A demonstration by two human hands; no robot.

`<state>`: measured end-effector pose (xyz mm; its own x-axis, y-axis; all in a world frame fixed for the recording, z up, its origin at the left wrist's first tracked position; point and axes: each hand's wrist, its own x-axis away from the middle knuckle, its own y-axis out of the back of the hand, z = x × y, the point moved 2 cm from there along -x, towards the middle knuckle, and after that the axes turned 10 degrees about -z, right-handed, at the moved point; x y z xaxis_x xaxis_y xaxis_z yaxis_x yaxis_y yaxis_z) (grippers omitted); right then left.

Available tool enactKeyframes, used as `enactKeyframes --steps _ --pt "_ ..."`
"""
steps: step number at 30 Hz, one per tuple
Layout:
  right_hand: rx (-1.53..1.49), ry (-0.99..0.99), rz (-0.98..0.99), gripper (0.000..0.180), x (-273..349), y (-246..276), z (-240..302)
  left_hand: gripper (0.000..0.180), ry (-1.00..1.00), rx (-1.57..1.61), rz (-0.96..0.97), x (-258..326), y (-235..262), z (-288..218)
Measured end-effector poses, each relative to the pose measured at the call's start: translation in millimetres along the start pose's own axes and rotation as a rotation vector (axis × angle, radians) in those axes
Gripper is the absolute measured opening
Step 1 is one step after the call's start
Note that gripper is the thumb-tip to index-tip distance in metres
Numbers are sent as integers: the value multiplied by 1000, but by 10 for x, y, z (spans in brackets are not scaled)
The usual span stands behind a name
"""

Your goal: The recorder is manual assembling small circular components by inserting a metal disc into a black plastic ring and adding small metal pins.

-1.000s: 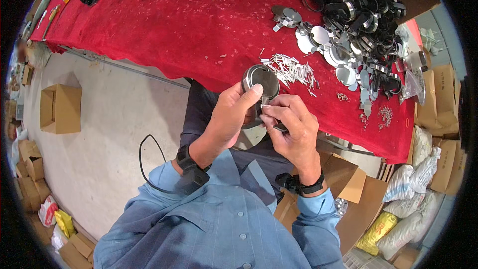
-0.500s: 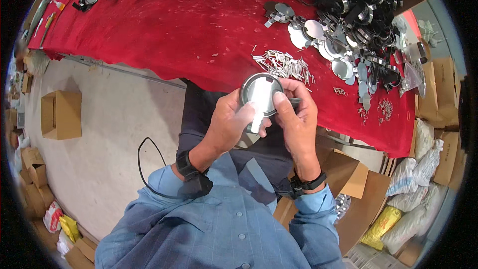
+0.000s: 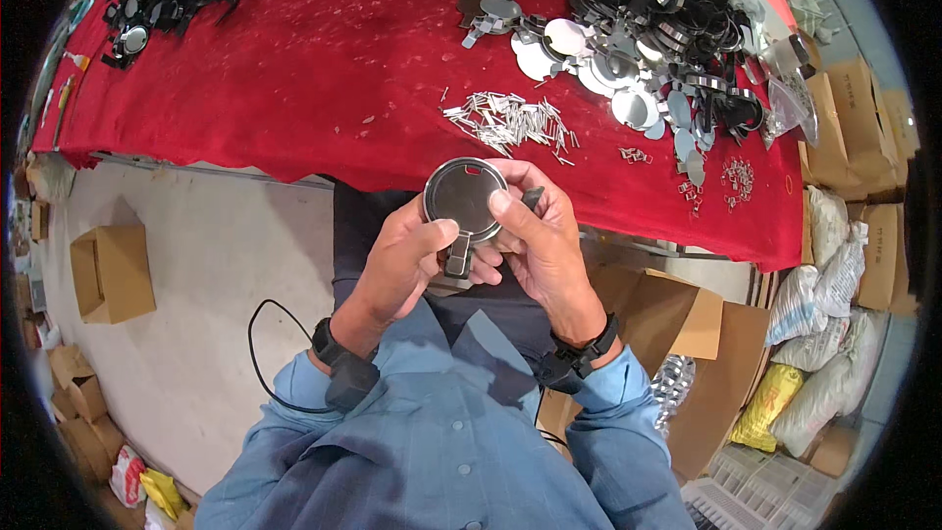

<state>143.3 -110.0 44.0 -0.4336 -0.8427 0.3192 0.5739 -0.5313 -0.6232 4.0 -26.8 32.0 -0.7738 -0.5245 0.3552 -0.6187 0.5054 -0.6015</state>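
Currently the left hand (image 3: 397, 260) and right hand (image 3: 549, 240) are both clamped on a round lid (image 3: 456, 194) with a silvery rim — left thumb beside its lower tab, right thumb on its right edge. It is held over the lap, just before the red-covered desk (image 3: 314, 69), near scattered pins (image 3: 510, 120).

Dressed in a blue shirt (image 3: 412, 432) with small pale buttons (image 3: 457, 426), dark trousers (image 3: 353, 214), black wrist straps (image 3: 601, 338) with boxy modules (image 3: 351, 383), and a looping black cable (image 3: 250, 339).
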Motion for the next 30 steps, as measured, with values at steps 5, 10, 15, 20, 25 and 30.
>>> enactKeyframes --steps 5,10,15,20,25,30 --pt "153 16 -98 30 -88 167 -29 44 13 -50 -22 -77 3 74" --pt "131 39 -59 28 -96 151 5 42 -33 -120 -77 -66 -38 33" --pt "153 -14 -144 27 -80 204 76 61 -203 -283 -137 4 -159 -88" --pt "372 6 -126 25 -46 290 136 48 -145 -291 15 63 -146 -84" --pt "967 489 -338 15 -79 532 567 29 -157 -172 87 40 -105 -70" --pt "1656 1023 -604 25 -161 1095 973 27 -147 -154 62 3 -61 -57"
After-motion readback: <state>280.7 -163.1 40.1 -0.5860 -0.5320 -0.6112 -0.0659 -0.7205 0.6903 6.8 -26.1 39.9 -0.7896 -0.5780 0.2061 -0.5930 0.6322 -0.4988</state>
